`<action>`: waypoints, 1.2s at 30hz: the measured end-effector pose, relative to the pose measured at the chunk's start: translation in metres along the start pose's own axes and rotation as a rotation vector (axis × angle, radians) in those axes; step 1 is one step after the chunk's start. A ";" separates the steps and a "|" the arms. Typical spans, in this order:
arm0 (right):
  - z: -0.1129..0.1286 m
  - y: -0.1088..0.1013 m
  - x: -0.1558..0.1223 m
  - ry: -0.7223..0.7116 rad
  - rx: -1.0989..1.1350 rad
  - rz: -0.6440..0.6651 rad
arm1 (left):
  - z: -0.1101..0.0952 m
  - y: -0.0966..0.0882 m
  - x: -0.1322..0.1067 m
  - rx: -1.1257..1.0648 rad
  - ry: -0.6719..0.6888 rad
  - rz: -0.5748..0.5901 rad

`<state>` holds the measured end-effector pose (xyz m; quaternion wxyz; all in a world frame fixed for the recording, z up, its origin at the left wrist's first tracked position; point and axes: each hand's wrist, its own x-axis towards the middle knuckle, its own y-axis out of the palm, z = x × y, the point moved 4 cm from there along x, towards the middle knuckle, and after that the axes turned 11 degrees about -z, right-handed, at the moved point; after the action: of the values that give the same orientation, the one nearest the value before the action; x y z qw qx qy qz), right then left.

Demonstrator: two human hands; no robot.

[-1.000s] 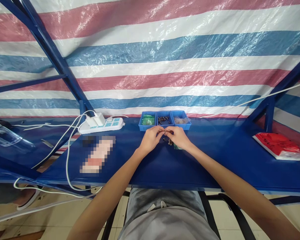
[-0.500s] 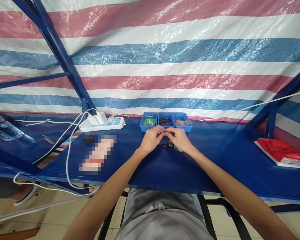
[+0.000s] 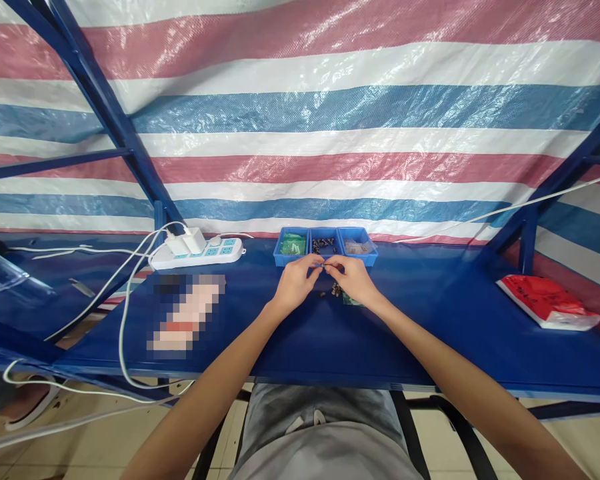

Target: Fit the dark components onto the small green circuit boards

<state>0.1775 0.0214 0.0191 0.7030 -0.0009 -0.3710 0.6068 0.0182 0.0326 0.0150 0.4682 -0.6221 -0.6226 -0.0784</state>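
Observation:
My left hand and my right hand meet fingertip to fingertip over the blue table, both pinched on one small dark part held between them. Just below the hands, several small dark parts lie loose on the table, with a bit of green showing under my right hand. Right behind the hands stands a blue three-compartment tray: green pieces on the left, dark parts in the middle, pale pieces on the right.
A white power strip with plugged adapters and trailing white cables lies at the back left. A blurred-out flat object rests left of my arms. A red plastic bag sits at the far right. A striped tarp hangs behind.
Both hands have stayed together on the small part, with only slight finger shifts. The view has tilted a little, so everything sits slightly higher and leftward in the picture.

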 end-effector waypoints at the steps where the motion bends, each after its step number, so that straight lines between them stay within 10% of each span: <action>1: 0.001 0.000 0.000 0.000 0.001 -0.005 | -0.001 0.000 0.000 -0.001 -0.003 0.005; 36: 0.001 0.000 -0.001 0.047 0.080 -0.045 | -0.004 -0.002 0.001 0.080 0.058 -0.014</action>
<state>0.1770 0.0198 0.0193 0.7244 0.0212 -0.3299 0.6049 0.0185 0.0305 0.0188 0.5100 -0.5960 -0.6157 -0.0750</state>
